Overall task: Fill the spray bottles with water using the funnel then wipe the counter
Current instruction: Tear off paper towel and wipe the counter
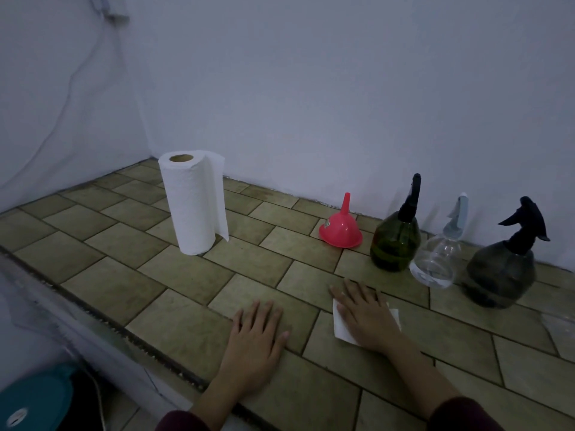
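Nearest the camera, the person's left hand (259, 329) lies flat and released on the tiled counter (130, 244), fingers straight, holding nothing. Just to its right, the right hand (364, 315) presses a folded paper towel (342, 326) flat against the tiles with straight fingers, not clenched around it. Judging by this, the wiping step is in hand, and the right hand alone can do it. The unwiped counter stretches mostly to the left and far side of the towel. Farther back stand the paper towel roll (194, 203) on the left, the pink funnel (341, 230) upside down, then the green (395, 241), clear (437, 259) and dark spray bottles (502, 272) along the wall.
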